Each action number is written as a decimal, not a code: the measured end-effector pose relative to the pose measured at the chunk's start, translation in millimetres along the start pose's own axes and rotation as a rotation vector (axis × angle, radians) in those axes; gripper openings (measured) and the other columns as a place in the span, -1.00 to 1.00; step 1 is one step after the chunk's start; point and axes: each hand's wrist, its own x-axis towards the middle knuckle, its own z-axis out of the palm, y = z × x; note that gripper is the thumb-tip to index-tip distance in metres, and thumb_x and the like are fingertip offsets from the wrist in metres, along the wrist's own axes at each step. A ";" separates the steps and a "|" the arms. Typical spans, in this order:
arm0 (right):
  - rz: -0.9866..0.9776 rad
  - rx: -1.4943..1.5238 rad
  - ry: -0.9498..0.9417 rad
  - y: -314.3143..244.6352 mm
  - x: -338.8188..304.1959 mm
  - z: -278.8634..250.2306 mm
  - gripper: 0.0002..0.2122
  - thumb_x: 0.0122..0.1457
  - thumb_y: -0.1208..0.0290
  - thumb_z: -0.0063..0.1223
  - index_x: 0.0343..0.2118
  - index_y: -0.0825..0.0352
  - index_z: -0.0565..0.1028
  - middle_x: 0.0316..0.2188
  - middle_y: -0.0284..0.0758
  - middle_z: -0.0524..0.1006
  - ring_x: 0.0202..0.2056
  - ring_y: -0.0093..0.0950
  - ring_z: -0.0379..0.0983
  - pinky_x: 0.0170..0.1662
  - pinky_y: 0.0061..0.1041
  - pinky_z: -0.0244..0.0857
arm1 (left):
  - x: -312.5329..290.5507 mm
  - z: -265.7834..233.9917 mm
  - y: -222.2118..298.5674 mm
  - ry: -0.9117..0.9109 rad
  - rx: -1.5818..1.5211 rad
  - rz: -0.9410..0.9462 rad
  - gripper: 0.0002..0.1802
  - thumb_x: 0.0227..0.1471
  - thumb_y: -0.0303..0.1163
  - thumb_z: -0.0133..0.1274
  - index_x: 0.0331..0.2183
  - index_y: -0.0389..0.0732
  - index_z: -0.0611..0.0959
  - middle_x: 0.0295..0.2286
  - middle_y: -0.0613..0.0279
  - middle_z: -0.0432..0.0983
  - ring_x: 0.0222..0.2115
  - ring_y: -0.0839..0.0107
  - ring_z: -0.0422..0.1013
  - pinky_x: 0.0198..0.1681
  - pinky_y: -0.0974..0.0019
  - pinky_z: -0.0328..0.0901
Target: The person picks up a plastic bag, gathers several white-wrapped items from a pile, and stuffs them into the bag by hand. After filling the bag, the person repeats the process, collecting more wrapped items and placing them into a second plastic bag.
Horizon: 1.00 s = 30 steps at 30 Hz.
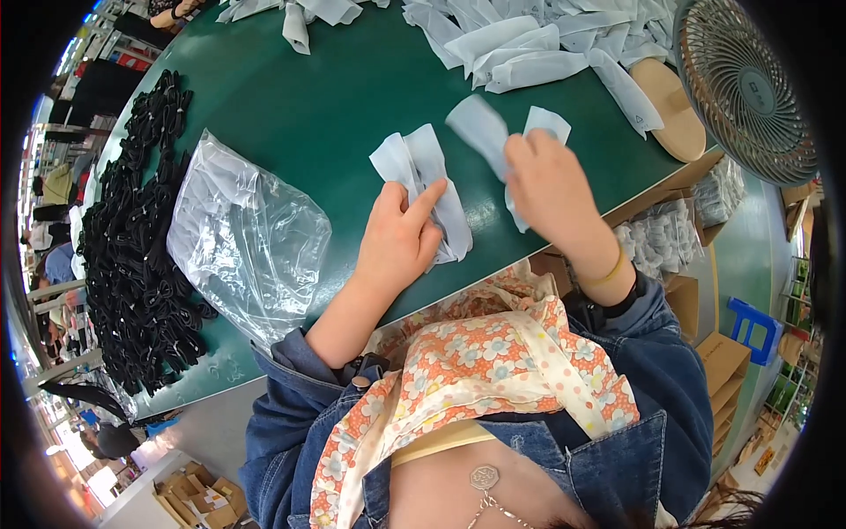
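My left hand [401, 234] rests on two narrow, frosted white pouches [454, 225] lying side by side on the green table. Its fingers are apart, and the fingertips press on the pouches. My right hand [551, 185] is closed on a similar white pouch [478, 123], which is raised, tilted and blurred by motion. Beneath the right hand lies another white pouch [548, 122], partly covered by the fingers. What the pouches contain cannot be made out.
Left of my hands lies a clear plastic bag [256, 238] with pale pouches inside. Bundled black cables [145, 264] are heaped along the left edge of the table [291, 106]. Many white pouches [529, 44] pile up at the back. A fan [749, 88] stands at the right.
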 end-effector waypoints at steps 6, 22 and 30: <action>-0.045 -0.006 -0.057 -17.4 4.6 18.9 -0.60 -0.17 0.51 0.14 -0.21 0.40 0.30 -0.40 -0.11 0.37 -0.36 -0.11 0.39 -0.31 -0.23 0.28 | 1.1 0.3 -0.3 0.018 -0.036 -0.002 -0.51 -0.19 -0.51 0.01 -0.09 -0.14 0.56 -0.48 0.09 0.18 -0.47 0.18 0.24 -0.38 0.20 0.25; 0.161 1.321 0.321 -25.1 20.4 6.2 -0.64 0.05 0.52 0.15 -0.09 0.39 0.31 -0.28 -0.33 0.48 -0.30 -0.56 0.47 -0.28 -0.57 0.36 | 0.5 0.1 -0.8 0.020 -0.039 0.004 -0.51 -0.21 -0.51 0.01 -0.10 -0.14 0.58 -0.50 0.11 0.18 -0.48 0.20 0.25 -0.40 0.22 0.25; 0.178 0.615 0.113 -25.6 29.1 11.5 -0.49 0.06 0.42 0.12 0.05 0.46 0.22 -0.31 -0.14 0.47 -0.25 -0.32 0.48 -0.17 -0.38 0.35 | 1.3 2.1 -0.1 0.016 -0.043 -0.002 -0.51 -0.21 -0.51 0.02 -0.10 -0.13 0.58 -0.51 0.12 0.17 -0.48 0.21 0.24 -0.41 0.22 0.25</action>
